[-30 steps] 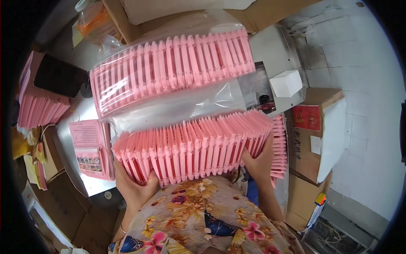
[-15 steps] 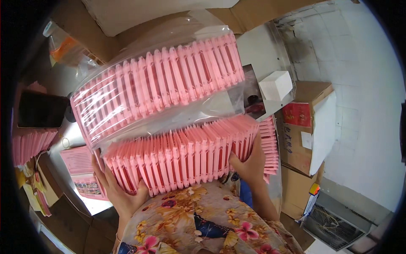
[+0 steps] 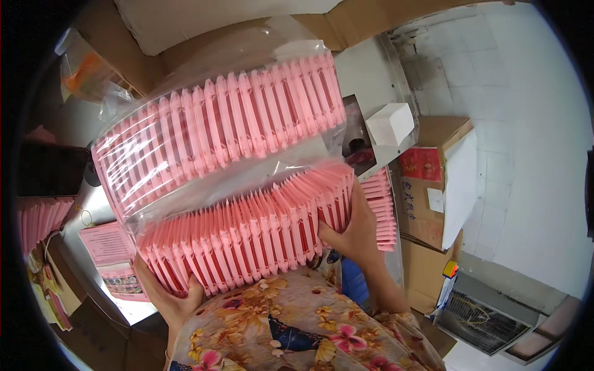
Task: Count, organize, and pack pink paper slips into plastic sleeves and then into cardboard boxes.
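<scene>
A long row of thin pink packets [image 3: 241, 241] stands on edge, pressed together between my two hands just in front of my body. My left hand [image 3: 170, 297] grips its left end, thumb on the near side. At the right end my right hand [image 3: 352, 232] is wrapped round it, thumb pressing the near face. Directly beyond lies a clear plastic bag [image 3: 291, 157] with another row of pink packets [image 3: 229, 123] inside it. The bag's near edge meets the back of the held row. My fingers behind the row are partly hidden.
More pink packets [image 3: 379, 204] are stacked right of my right hand. A white box [image 3: 391, 123] stands beyond them, and cardboard boxes [image 3: 424, 210] stand further right. On the left are a pink printed sheet [image 3: 111, 253], a dark screen [image 3: 52, 170] and further packets [image 3: 43, 219].
The whole scene has shifted slightly left in view. Both hands keep their grip on the packet row, whose right part now leans and fans a little more.
</scene>
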Motion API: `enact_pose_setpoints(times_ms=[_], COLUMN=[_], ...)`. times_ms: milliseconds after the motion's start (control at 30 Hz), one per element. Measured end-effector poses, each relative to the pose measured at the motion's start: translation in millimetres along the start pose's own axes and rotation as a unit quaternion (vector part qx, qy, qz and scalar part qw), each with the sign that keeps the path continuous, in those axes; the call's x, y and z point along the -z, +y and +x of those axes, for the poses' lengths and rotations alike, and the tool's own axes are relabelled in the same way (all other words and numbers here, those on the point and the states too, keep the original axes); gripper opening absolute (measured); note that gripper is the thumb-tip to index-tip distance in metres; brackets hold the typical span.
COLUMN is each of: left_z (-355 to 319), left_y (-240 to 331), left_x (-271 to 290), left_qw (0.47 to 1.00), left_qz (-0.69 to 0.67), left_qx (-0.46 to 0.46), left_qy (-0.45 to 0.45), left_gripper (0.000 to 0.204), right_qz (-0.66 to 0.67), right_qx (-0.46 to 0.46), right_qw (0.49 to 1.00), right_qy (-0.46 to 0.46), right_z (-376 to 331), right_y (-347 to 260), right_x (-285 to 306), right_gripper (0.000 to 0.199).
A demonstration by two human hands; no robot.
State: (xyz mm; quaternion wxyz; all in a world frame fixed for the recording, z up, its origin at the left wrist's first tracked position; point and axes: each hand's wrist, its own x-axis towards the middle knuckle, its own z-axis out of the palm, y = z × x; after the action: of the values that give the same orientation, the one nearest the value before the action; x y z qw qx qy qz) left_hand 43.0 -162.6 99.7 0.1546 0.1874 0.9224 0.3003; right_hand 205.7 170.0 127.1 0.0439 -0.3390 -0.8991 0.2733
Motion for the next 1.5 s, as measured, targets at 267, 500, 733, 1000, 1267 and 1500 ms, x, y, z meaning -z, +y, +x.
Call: enact_pose_setpoints(times_ms=[267,500,733,1000,1267,1500], left_z=[7,15,11,51,35,3], left_y=[21,33,13,14,16,9], left_x=[4,7,13,47,10,33], left_qw=[0.998,0.99,0.941,0.873,0.877,0.973], left_qz=[-0.054,-0.119,-0.282,-0.441,-0.394,-0.209], left_qx=[-0.005,0.037,0.155,0.204,0.184,0.011], left_qy=[0.025,0.065,0.102,-0.036,0.207,0.098], left_gripper=[0.09,0.085,0.05,0.027,0.012,0.045], right_qz=[0.027,0.059,0.057,0.379,0.262,0.265], right_qx=[0.036,0.043,0.082,-0.106,0.024,0.056], right_qw=[0.998,0.992,0.993,0.919,0.964,0.958], right_qy=[-0.04,-0.1,-0.067,0.006,0.048,-0.098], right_z=[40,61,45,69,24,-1], right_y=[-7,-9,16,23,58,44], right_x=[15,1,7,-10,-13,20], right_gripper=[0.1,0.1,0.067,0.02,0.029,0.039])
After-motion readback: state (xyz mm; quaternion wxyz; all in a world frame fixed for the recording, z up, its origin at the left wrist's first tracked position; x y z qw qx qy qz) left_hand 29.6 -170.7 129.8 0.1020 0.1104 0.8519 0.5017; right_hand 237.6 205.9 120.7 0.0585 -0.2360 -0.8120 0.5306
